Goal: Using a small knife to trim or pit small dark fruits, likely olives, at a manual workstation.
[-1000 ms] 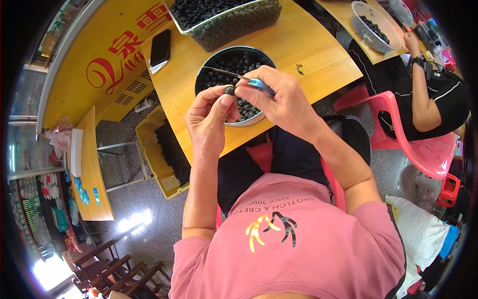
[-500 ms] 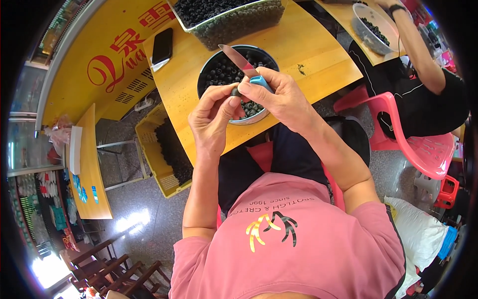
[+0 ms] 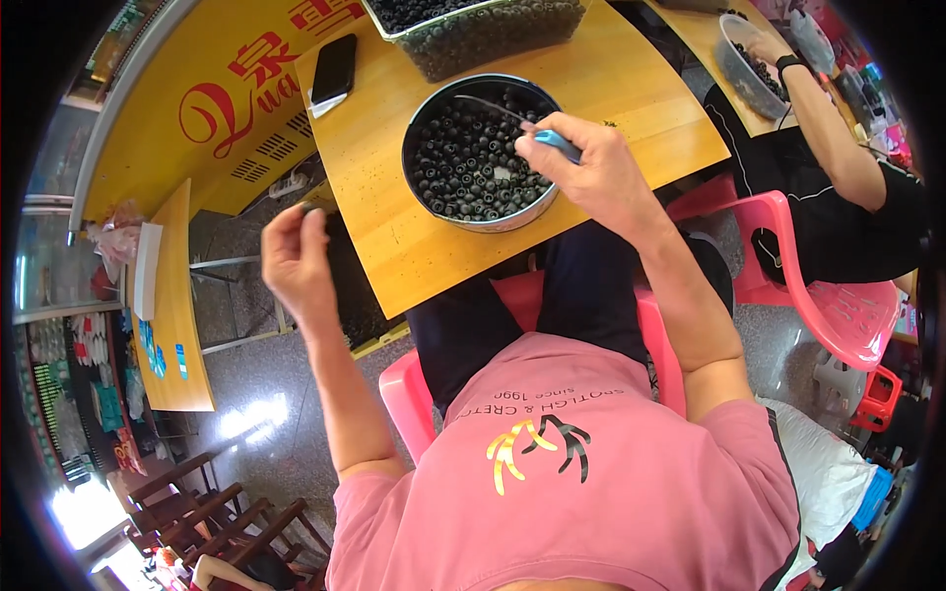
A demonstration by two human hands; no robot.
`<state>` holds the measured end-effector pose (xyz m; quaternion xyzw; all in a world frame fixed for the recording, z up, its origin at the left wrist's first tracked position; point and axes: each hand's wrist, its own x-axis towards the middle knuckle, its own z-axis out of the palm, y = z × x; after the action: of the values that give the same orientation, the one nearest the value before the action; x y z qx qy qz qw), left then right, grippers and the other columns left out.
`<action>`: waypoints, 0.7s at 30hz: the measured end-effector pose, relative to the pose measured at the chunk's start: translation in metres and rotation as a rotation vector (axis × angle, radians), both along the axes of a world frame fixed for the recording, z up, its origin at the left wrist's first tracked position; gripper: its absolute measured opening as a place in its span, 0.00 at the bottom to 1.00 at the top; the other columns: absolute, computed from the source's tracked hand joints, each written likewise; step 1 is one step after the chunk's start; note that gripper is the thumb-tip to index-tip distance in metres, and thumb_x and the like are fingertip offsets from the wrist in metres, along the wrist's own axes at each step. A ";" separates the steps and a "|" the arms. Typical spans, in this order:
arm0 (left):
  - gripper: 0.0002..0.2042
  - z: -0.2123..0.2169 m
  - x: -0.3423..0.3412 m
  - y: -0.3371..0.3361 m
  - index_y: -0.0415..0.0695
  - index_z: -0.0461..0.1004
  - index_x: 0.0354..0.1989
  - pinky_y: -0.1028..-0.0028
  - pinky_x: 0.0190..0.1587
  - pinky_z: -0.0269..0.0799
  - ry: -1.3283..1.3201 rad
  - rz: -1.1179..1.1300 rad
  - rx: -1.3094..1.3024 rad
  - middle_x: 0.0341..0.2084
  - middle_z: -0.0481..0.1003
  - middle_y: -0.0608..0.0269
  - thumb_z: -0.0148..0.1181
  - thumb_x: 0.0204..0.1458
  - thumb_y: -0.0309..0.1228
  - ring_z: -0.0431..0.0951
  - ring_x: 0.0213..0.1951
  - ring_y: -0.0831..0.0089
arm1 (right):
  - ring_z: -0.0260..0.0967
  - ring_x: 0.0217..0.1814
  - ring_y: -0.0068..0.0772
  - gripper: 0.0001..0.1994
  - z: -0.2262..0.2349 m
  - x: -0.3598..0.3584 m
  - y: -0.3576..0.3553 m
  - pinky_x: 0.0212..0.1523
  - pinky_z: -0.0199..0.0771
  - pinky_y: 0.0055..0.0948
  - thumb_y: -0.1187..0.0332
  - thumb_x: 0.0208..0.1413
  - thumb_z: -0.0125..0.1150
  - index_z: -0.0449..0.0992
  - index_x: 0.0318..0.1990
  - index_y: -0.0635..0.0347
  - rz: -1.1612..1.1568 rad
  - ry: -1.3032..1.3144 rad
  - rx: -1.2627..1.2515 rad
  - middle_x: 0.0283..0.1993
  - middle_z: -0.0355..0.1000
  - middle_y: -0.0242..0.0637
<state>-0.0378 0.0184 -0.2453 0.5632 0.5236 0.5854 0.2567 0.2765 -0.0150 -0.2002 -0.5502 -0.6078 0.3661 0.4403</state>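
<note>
My right hand [image 3: 596,163] is closed round the blue handle of a small knife [image 3: 560,145]. Its blade points left over a round metal basin [image 3: 483,227], which holds many small dark round pieces [image 3: 458,163] with pale ring-like ends; their kind is hard to tell. Out to the left, beyond the table edge, my left hand [image 3: 298,261] has thumb and fingers pinched together. A small dark round piece [image 3: 309,208] shows at its fingertips. Below and beside that hand is a yellow basket [image 3: 367,347] with dark contents, partly hidden by my hand and arm.
A clear tub [image 3: 493,44] heaped with dark pieces stands at the back of the wooden table [image 3: 631,118]. A phone [image 3: 334,67] lies on the left side. At right, another person's hand [image 3: 767,47] reaches into a clear bowl [image 3: 739,74], near a pink chair [image 3: 838,315].
My left hand has left the knife and swung left, off the table toward the yellow basket. My right hand has moved slightly right with the knife, its blade now lower over the basin.
</note>
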 end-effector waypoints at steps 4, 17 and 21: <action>0.09 -0.002 -0.032 0.012 0.39 0.76 0.42 0.82 0.36 0.69 0.355 0.158 0.068 0.35 0.72 0.66 0.63 0.52 0.23 0.71 0.33 0.82 | 0.61 0.30 0.12 0.14 -0.016 0.013 0.000 0.32 0.64 0.17 0.60 0.59 0.61 0.76 0.39 0.65 -0.059 -0.025 0.053 0.26 0.67 0.24; 0.06 0.001 0.130 0.049 0.40 0.76 0.31 0.61 0.39 0.73 1.196 -0.826 0.054 0.31 0.76 0.53 0.60 0.48 0.29 0.78 0.36 0.55 | 0.61 0.30 0.12 0.13 -0.013 0.015 -0.010 0.32 0.64 0.17 0.61 0.59 0.61 0.76 0.38 0.66 -0.054 0.010 0.018 0.26 0.69 0.24; 0.06 0.004 0.143 0.056 0.40 0.76 0.31 0.59 0.38 0.73 1.266 -0.857 0.069 0.29 0.75 0.52 0.60 0.47 0.29 0.77 0.36 0.52 | 0.62 0.32 0.12 0.14 -0.015 0.021 -0.010 0.35 0.65 0.17 0.62 0.59 0.61 0.76 0.39 0.66 -0.060 0.013 -0.001 0.27 0.70 0.25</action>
<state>0.1056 0.0745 -0.2412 0.9529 0.2878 0.0161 0.0946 0.2979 -0.0252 -0.2147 -0.5659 -0.5879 0.3566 0.4549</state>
